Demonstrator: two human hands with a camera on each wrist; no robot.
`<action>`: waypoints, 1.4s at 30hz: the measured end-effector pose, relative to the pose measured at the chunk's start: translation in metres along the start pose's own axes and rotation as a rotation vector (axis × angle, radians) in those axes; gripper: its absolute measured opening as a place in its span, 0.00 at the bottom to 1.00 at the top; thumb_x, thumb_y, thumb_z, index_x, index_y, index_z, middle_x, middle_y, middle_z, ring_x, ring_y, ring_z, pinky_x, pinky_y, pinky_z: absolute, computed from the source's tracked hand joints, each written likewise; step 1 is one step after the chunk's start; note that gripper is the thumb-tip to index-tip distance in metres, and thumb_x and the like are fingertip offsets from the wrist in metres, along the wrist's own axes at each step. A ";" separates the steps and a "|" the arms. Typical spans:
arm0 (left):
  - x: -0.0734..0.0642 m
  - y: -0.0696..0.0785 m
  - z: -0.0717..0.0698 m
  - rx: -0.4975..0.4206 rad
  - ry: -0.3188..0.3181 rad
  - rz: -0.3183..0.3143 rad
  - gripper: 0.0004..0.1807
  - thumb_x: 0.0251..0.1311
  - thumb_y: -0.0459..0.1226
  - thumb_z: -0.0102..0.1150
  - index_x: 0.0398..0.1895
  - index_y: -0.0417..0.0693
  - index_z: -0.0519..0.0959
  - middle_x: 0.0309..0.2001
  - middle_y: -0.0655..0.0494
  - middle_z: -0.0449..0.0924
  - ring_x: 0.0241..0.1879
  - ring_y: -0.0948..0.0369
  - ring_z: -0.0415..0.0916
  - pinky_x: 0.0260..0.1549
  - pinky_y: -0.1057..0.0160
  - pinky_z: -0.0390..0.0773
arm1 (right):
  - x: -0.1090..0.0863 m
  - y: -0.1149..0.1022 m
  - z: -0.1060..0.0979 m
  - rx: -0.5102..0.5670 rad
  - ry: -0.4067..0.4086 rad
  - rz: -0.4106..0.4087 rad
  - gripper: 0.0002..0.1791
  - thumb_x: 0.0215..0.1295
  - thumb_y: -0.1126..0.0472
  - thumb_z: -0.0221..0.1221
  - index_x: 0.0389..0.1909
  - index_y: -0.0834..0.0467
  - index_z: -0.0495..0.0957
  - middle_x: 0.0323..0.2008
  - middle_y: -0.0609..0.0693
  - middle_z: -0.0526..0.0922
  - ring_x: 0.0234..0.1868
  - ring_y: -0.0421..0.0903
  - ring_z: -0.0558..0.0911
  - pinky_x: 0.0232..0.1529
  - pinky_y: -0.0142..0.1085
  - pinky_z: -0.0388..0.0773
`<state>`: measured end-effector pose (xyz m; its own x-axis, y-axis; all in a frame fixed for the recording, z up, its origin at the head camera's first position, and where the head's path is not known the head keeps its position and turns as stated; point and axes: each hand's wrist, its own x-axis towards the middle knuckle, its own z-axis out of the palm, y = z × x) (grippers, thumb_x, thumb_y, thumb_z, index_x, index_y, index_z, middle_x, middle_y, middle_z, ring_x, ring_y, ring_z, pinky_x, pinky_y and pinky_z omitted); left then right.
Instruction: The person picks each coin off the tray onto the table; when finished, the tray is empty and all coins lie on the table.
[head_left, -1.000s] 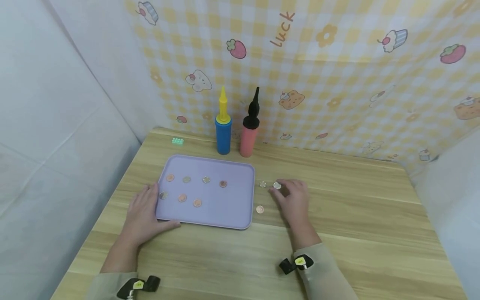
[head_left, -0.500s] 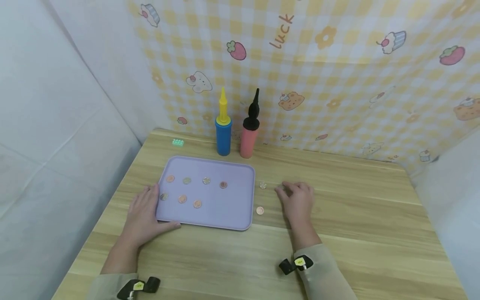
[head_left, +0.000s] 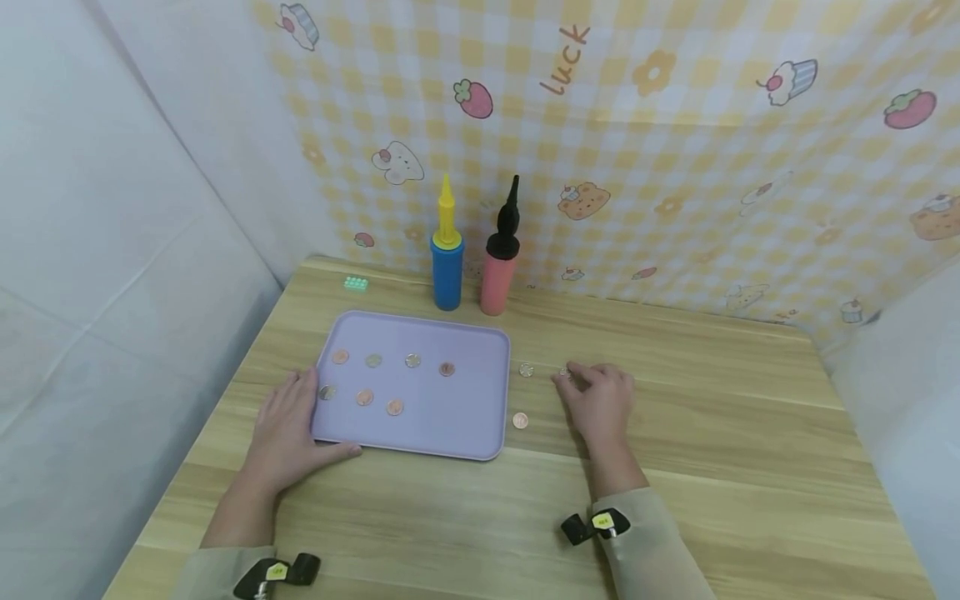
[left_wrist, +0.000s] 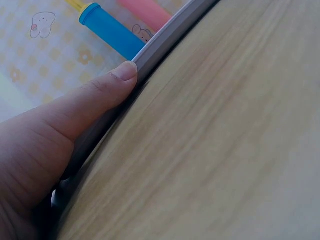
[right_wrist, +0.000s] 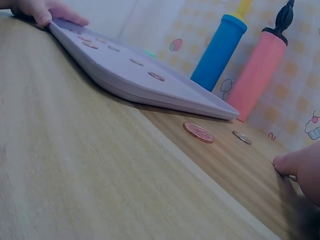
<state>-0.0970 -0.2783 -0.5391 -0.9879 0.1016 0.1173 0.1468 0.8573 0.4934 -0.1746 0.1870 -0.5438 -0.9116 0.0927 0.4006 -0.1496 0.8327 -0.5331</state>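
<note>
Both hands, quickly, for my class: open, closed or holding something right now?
Left hand: open, touching the tray.
Right hand: closed, pinching a coin.

Wood-grain table (head_left: 450,517), checked backdrop (head_left: 637,150), probably cloth

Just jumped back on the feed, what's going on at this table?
A person's left hand rests at the near left corner of a lilac tray bearing seven coins. The right hand has a silver coin between thumb and forefinger, right of the tray. A copper coin and a second silver coin lie on the table between that hand and the tray.
</note>
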 end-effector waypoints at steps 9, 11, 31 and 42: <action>-0.001 -0.001 -0.002 0.006 0.010 0.001 0.84 0.37 0.69 0.83 0.85 0.32 0.44 0.80 0.27 0.55 0.79 0.28 0.47 0.74 0.25 0.44 | 0.001 -0.001 0.002 0.039 0.034 -0.037 0.16 0.59 0.55 0.79 0.42 0.62 0.92 0.38 0.61 0.90 0.42 0.59 0.83 0.52 0.57 0.70; -0.001 -0.002 -0.002 0.006 0.009 0.000 0.84 0.37 0.69 0.83 0.85 0.32 0.45 0.80 0.28 0.56 0.79 0.29 0.47 0.74 0.25 0.45 | 0.000 -0.002 0.003 0.047 0.047 -0.024 0.17 0.58 0.55 0.79 0.41 0.62 0.92 0.38 0.61 0.90 0.43 0.60 0.82 0.52 0.57 0.70; 0.002 -0.001 0.001 0.001 -0.001 -0.003 0.84 0.37 0.69 0.83 0.86 0.33 0.44 0.80 0.28 0.55 0.80 0.28 0.45 0.74 0.25 0.44 | 0.003 -0.066 0.047 0.068 0.170 -0.399 0.09 0.58 0.52 0.73 0.35 0.54 0.93 0.39 0.52 0.86 0.48 0.59 0.78 0.51 0.59 0.69; 0.002 -0.004 0.002 -0.005 0.017 0.012 0.84 0.36 0.69 0.83 0.86 0.34 0.45 0.80 0.29 0.57 0.79 0.28 0.47 0.74 0.24 0.45 | 0.000 -0.115 0.067 -0.009 -0.130 -0.511 0.13 0.66 0.49 0.69 0.47 0.47 0.93 0.45 0.49 0.85 0.56 0.54 0.76 0.61 0.58 0.69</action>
<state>-0.0997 -0.2808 -0.5428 -0.9850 0.1037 0.1380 0.1593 0.8537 0.4957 -0.1828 0.0543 -0.5329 -0.7632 -0.3950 0.5113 -0.5849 0.7587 -0.2869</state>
